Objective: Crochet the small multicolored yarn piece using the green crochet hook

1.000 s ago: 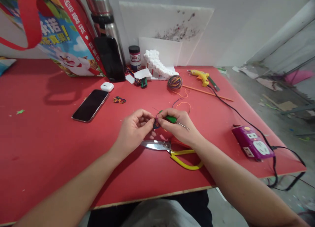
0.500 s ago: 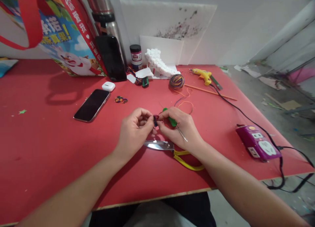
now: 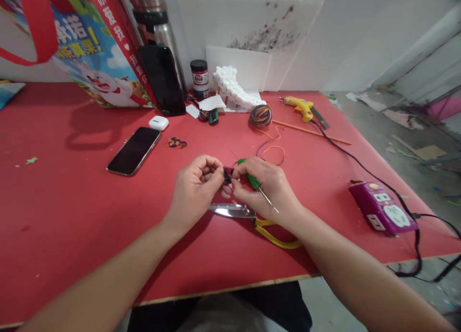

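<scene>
Between the fingertips of both hands is a small dark multicoloured crochet piece (image 3: 227, 174). My left hand (image 3: 200, 185) pinches its left side, thumb against fingers. My right hand (image 3: 264, 183) pinches the right side and also carries a green-handled crochet hook (image 3: 253, 180), whose metal shaft points down toward my wrist. Variegated yarn (image 3: 275, 149) trails on the red table behind my right hand, near the yarn ball (image 3: 260, 115). Beneath my hands lie scissors with yellow handles (image 3: 277, 237), their blades partly covered by my fingers and their grips by my right wrist.
Left of my hands are a phone (image 3: 134, 151), a white earbud case (image 3: 159, 123) and a small yarn piece (image 3: 177, 143). A yellow glue gun (image 3: 298, 106) lies at the back right, its cord running to a purple power strip (image 3: 382, 207). A gift bag (image 3: 104, 58) stands back left.
The view has shifted slightly. Both hands keep their pinch on the crochet piece, and a little more of it shows. The hook in my right hand has tilted slightly.
</scene>
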Available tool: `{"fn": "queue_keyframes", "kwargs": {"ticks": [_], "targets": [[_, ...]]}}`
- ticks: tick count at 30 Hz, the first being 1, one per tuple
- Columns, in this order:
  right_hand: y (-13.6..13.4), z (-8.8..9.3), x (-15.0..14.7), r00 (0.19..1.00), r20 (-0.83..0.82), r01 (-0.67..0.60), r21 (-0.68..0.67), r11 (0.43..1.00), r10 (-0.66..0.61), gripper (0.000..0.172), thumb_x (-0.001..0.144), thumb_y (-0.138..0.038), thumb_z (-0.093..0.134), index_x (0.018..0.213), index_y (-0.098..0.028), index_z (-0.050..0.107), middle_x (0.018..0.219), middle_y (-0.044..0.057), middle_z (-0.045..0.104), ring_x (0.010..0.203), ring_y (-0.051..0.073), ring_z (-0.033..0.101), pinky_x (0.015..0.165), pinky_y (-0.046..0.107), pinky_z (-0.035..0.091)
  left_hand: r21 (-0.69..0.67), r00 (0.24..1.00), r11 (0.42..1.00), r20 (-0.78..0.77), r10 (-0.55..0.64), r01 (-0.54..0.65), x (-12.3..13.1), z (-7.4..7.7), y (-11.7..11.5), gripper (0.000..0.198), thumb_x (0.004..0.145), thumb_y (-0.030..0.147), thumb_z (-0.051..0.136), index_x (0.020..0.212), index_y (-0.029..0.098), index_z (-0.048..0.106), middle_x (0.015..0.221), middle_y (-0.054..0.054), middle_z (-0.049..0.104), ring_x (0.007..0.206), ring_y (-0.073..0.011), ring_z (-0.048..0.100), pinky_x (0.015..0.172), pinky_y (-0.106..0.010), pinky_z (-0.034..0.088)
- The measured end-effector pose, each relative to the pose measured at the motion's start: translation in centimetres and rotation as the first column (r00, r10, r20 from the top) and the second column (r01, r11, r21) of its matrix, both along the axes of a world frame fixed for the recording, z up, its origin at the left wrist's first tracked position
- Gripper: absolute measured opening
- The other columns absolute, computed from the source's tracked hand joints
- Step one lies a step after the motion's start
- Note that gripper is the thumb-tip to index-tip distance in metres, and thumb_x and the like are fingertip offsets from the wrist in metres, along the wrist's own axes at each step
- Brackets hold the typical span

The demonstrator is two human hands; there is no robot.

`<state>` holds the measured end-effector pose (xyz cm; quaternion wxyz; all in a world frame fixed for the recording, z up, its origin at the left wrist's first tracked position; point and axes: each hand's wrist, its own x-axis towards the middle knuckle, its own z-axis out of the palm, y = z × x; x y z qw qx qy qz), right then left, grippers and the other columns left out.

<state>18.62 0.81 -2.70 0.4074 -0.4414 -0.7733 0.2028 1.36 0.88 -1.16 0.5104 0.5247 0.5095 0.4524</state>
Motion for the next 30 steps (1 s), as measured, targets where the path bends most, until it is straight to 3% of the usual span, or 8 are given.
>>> {"fn": "queue_keyframes", "kwargs": {"ticks": [7,12,16,18,25,30], "targets": [[0.0,0.4,0.3,0.999,-0.003,-0.033,-0.017,0.999,0.033,0.012,0.087,-0.015,0.060,0.076,-0.021,0.062,0.075,0.002,0.065,0.067,0.015,0.056,0.066,0.029,0.043,-0.020,0.999,0.999,0.021,-0.030,0.031,-0.1,-0.2,0.1,0.013,0.086,0.027,0.072,0.082,0.020,0.062,0.063,0.003,0.070,0.053,-0.0138,0.072,0.056,-0.022,0.060],[0.2,1.2,0.7,0.968,-0.215,0.088,-0.199,0.976,-0.131,0.005,0.085,-0.022,0.066,0.080,-0.022,0.066,0.073,0.000,0.066,0.063,0.013,0.055,0.062,0.028,0.045,-0.031,0.997,0.998,0.050,-0.053,0.055,-0.1,0.1,0.0,0.016,0.086,0.030,0.074,0.084,0.020,0.062,0.065,0.003,0.071,0.052,-0.0138,0.072,0.055,-0.023,0.061],[0.5,1.3,0.9,0.924,-0.367,-0.074,-0.443,0.894,-0.105,0.014,0.084,-0.033,0.073,0.088,-0.019,0.071,0.077,0.002,0.070,0.069,0.015,0.063,0.064,0.028,0.050,-0.028,0.996,0.997,0.054,-0.066,0.067,-0.1,0.3,-0.1,0.016,0.084,0.030,0.076,0.083,0.019,0.064,0.065,0.003,0.070,0.053,-0.0134,0.071,0.056,-0.022,0.061],[0.6,1.2,0.8,0.914,-0.399,-0.144,-0.495,0.857,-0.077,0.019,0.084,-0.036,0.074,0.087,-0.018,0.072,0.079,0.003,0.071,0.070,0.015,0.063,0.065,0.029,0.051,-0.035,0.996,0.997,0.059,-0.070,0.073,-0.1,0.3,-0.2,0.016,0.084,0.030,0.077,0.081,0.019,0.065,0.065,0.003,0.069,0.054,-0.0129,0.071,0.056,-0.022,0.061],[0.5,0.6,0.2,0.926,-0.367,-0.106,-0.486,0.868,-0.093,0.013,0.081,-0.032,0.072,0.081,-0.019,0.069,0.072,0.001,0.067,0.065,0.014,0.059,0.061,0.027,0.049,-0.138,0.976,0.981,0.188,-0.107,0.134,0.0,0.1,-0.3,0.020,0.082,0.032,0.080,0.081,0.019,0.064,0.066,0.003,0.069,0.055,-0.0146,0.073,0.056,-0.024,0.063],[0.7,1.1,0.6,0.914,-0.398,-0.145,-0.506,0.850,-0.081,0.016,0.081,-0.032,0.077,0.083,-0.018,0.072,0.076,0.002,0.071,0.067,0.014,0.060,0.063,0.028,0.049,-0.166,0.967,0.971,0.216,-0.133,0.170,-0.1,0.1,0.1,0.026,0.077,0.032,0.086,0.083,0.018,0.065,0.070,0.004,0.070,0.052,-0.0122,0.071,0.055,-0.023,0.062]]}}
